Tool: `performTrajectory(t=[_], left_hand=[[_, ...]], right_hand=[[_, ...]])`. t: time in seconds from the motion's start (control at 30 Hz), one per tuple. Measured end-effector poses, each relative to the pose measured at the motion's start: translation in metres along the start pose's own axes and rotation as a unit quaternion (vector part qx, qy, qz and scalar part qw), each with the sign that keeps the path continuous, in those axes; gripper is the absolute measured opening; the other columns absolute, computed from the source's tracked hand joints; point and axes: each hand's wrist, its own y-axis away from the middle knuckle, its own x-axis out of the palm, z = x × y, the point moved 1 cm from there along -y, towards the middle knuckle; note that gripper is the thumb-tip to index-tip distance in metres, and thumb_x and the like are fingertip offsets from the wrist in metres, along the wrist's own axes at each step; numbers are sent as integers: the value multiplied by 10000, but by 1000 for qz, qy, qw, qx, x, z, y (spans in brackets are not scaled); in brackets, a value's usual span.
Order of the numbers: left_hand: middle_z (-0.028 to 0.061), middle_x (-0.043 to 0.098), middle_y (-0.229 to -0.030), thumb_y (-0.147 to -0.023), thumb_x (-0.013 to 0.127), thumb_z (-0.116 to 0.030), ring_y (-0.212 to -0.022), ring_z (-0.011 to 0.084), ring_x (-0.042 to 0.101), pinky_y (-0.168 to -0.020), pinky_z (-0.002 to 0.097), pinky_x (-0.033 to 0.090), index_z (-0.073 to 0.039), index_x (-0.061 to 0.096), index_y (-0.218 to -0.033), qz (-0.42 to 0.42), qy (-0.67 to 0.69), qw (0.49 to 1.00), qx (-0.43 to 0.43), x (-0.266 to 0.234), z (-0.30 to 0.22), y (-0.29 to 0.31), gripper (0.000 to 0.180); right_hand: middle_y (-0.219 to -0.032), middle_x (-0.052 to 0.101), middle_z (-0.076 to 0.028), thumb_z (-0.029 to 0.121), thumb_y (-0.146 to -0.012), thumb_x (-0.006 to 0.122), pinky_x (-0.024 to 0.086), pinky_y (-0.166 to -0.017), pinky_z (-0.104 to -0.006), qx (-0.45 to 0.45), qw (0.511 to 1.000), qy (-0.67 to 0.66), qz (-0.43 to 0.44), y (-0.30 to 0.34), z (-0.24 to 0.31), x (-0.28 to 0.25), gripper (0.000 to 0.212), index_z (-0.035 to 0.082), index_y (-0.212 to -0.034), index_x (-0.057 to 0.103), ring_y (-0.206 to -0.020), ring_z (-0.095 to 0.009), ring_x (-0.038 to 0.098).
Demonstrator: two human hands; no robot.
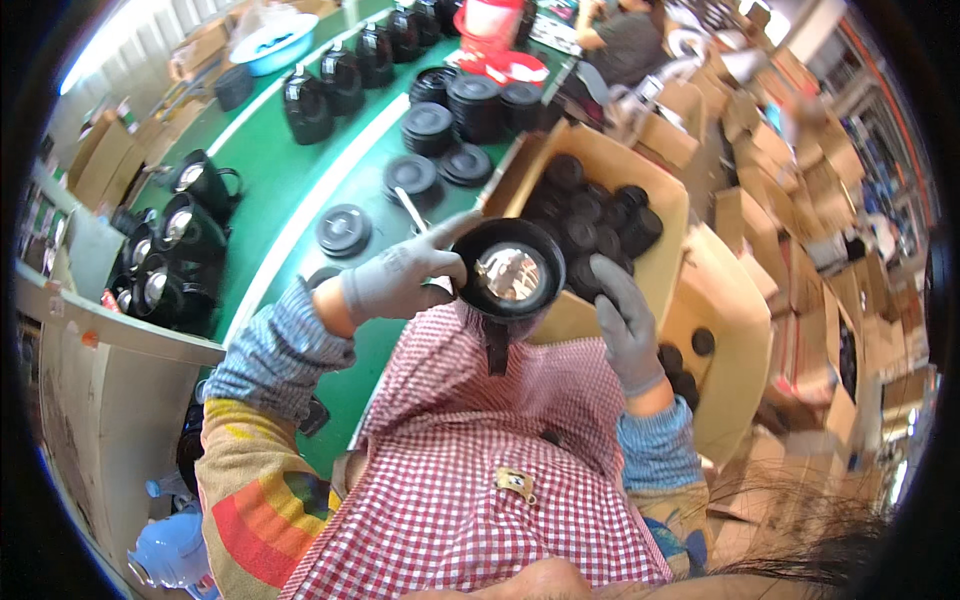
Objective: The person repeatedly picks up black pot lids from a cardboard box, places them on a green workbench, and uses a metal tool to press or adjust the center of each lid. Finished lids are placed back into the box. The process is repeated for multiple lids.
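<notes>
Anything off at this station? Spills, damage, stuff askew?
Nothing looks spilled or broken. Mild oddity: the black lids in the box, right of the jug in the left hand, lie heaped at mixed angles, while the bench lids sit flat or stacked. Probably just loose storage.

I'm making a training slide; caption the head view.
Gloved left hand holds a black handled vessel; right hand open beside it.

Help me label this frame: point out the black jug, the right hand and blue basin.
Black jug (512, 274), head view: shiny inside.
Right hand (630, 332), head view: middle of the glove.
Blue basin (282, 61), head view: front outer wall.
</notes>
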Motion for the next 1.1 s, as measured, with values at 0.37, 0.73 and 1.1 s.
performTrajectory(t=[0.37,0.73,1.1], left_hand=[[141,445,-1594,-605,522,231,-1108,221,623,-888,350,523,7,651,-760,235,370,880,-183,200,70,-39,301],[169,591,-1419,-904,683,-111,-1263,233,593,-1060,380,485,-4,584,-1391,-209,154,900,-350,60,173,-48,508],[205,505,-1484,-809,794,-490,-1326,378,544,-1073,449,477,-59,520,-1460,99,-357,718,-590,-16,260,-51,827]], right_hand=[[-1411,542,-262,301,-941,662,394,-1139,-457,152,968,191,61,138,-24,6,562,-15,-1392,553,-1316,-400,520],[-1035,698,-51,413,-671,851,401,-1019,-479,-52,963,141,225,80,-71,2,391,145,-932,734,-1083,-264,611],[-1087,726,-138,207,-846,741,504,-931,-438,59,995,18,79,61,-69,-11,284,48,-1082,738,-1020,-327,661]])
